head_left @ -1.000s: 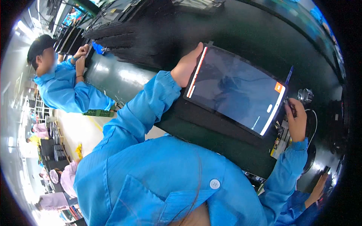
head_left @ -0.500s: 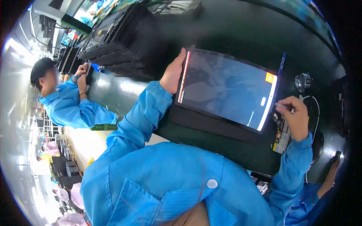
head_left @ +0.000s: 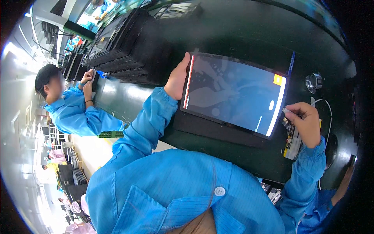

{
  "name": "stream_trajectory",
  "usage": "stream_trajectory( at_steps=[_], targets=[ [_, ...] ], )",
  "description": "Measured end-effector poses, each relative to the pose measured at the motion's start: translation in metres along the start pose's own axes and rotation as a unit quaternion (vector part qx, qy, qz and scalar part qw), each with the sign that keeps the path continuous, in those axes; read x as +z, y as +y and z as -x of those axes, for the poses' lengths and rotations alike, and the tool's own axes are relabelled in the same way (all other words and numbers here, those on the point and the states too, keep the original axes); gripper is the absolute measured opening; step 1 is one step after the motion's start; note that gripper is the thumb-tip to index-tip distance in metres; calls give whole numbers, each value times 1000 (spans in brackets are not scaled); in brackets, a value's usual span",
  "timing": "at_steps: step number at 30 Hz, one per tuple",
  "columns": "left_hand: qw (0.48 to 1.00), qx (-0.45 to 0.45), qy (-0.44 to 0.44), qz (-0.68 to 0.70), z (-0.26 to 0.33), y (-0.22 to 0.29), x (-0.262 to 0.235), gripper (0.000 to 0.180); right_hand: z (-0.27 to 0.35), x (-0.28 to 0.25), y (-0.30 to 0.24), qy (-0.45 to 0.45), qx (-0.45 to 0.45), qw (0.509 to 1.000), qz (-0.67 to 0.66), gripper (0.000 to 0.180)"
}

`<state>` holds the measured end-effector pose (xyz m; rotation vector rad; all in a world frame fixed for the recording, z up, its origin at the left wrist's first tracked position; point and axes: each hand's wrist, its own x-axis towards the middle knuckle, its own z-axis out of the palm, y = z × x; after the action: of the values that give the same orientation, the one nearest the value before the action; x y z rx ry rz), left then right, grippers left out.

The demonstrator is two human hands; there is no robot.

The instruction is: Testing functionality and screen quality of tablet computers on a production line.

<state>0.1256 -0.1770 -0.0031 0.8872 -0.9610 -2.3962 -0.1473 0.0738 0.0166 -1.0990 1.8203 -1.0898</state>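
One black-framed rectangular tablet (head_left: 231, 93) is already lit, left hand (head_left: 177, 82) gripping it, right hand (head_left: 307, 121) pinching a small pale piece (head_left: 286, 110) alongside.

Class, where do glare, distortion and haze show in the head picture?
Head view: whitish glare on the green table, below the black stack; head view: edges bow at upper right; head view: haze softens the stack's right side; head view: pale shapes on the tablet, reflection or display unclear.
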Motion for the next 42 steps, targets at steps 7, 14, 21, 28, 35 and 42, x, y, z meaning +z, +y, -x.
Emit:
stream_trajectory(
  at_steps=[7,14,21,28,35,42],
  targets=[
    [999,22,46,1,5,1,16,53,-5,7,7,-2,-11,1000,-6,14],
    [999,30,41,7,-2,-1,3,49,-10,11,18,-13,-69,997,-20,14],
    [999,16,-10,33,-2,-1,-1,51,-12,13,27,8,-118,993,20,18],
    [999,3,29,25,2,1,6,51,-15,15,28,30,-67,997,0,20],
    [999,-17,-1,46,-3,0,-2,53,-13,14,29,0,-97,995,18,18],
    [999,2,-11,38,-5,-1,-8,53,-18,-7,51,80,-172,970,150,18]
  ],
)
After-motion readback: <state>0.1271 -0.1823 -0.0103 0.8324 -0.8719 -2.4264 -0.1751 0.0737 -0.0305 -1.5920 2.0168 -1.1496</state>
